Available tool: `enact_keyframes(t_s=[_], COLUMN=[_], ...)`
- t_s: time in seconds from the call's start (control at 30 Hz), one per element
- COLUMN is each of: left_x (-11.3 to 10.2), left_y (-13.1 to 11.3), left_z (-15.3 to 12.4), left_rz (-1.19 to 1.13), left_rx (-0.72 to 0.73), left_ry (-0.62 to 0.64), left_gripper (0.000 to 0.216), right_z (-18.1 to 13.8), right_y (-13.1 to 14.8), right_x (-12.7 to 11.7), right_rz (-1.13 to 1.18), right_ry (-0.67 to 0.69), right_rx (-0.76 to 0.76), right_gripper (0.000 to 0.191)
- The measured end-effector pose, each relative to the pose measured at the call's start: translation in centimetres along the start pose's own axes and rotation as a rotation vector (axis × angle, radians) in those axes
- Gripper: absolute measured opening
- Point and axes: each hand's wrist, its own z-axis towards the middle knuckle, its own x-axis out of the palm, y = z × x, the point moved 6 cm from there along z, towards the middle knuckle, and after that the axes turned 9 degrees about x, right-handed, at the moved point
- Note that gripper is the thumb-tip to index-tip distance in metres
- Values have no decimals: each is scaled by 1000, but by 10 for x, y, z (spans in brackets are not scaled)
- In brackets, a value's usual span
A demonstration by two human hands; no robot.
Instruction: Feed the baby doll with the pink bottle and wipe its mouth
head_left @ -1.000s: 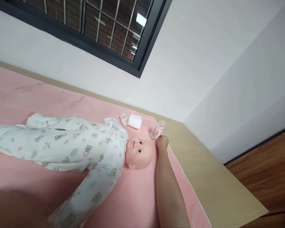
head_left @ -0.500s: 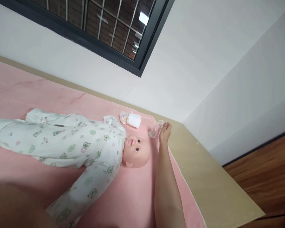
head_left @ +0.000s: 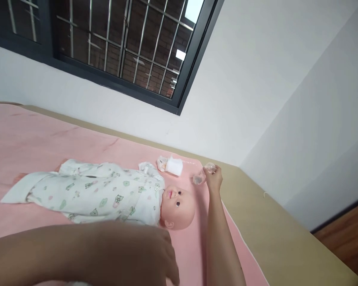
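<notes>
A baby doll [head_left: 179, 202] in a white printed sleepsuit [head_left: 101, 194] lies on its back on a pink blanket [head_left: 41, 139]. My right hand [head_left: 214, 178] reaches past the doll's head and its fingers are closed around a small clear baby bottle [head_left: 203, 174] near the blanket's far corner. My left hand [head_left: 155, 258] hovers low and close to the camera, over the doll's near arm, fingers curved and holding nothing that I can see. Its fingertips are partly blurred.
A white packet with a clear wrapper [head_left: 171, 165] lies just beyond the doll's shoulder. The blanket covers a tan tabletop [head_left: 271, 222] set against a white wall, under a barred dark-framed window [head_left: 122, 51]. Wooden floor [head_left: 346, 246] shows at the right.
My right hand has moved from beside the bottle to close around it and lift it a little. My left hand has come forward over the doll's near arm. The view has tilted up.
</notes>
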Motion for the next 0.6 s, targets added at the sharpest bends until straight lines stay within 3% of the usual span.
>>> enact_keyframes(t_s=[0.07, 0.17, 0.3, 0.4, 0.47, 0.6], left_x=[-18, -46, -73, -80, -79, -72], left_y=[11, 52, 98, 122, 130, 134], left_z=[7, 2, -27, -50, -58, -56], left_rz=[-16, 127, 261, 225, 175, 70], left_rx=[63, -128, -385, -630, -758, -804], left_ry=[34, -41, -300, -464, -510, -473], left_gripper=[10, 15, 29, 36, 46, 62], right_z=[-5, -17, -44, -74, -97, -138], right_y=[16, 46, 90, 121, 137, 159], right_x=[-3, -7, -9, -4, 3, 13], right_rz=[66, 183, 342, 471, 543, 581], right_ry=[1, 21, 79, 214, 333, 496], right_rx=[-7, -49, -139, -220, -262, -296], right_gripper=[64, 64, 64, 63, 61, 57])
